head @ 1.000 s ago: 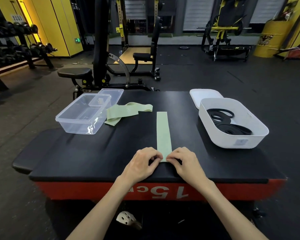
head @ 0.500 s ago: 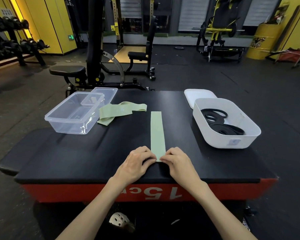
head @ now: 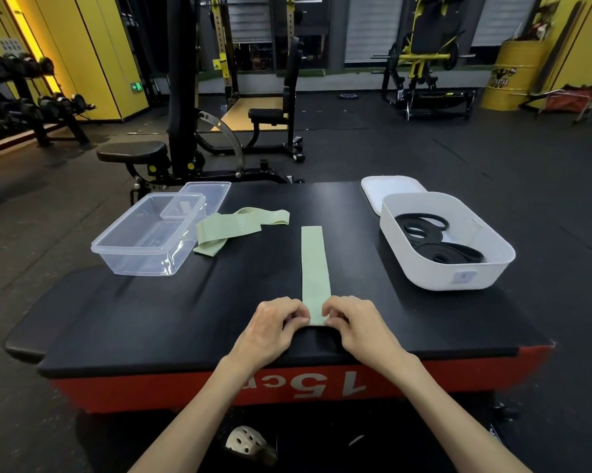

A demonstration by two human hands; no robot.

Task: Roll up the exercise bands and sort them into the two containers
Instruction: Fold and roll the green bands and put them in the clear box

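Observation:
A pale green exercise band (head: 313, 264) lies flat and straight on the black padded platform (head: 151, 319), running away from me. My left hand (head: 274, 322) and my right hand (head: 352, 320) pinch its near end from either side, fingers curled over the edge. A second green band (head: 233, 228) lies loosely folded beside the clear plastic container (head: 144, 240) at the left. The white tub (head: 458, 268) at the right holds several black bands (head: 434, 240).
A clear lid (head: 209, 196) lies behind the clear container and a white lid (head: 386, 191) behind the white tub. The platform's red front edge (head: 185, 390) is just below my wrists. Gym benches and racks stand on the floor beyond.
Both hands stay on the band's near end and their fingers have curled a little further over it. The camera has shifted slightly.

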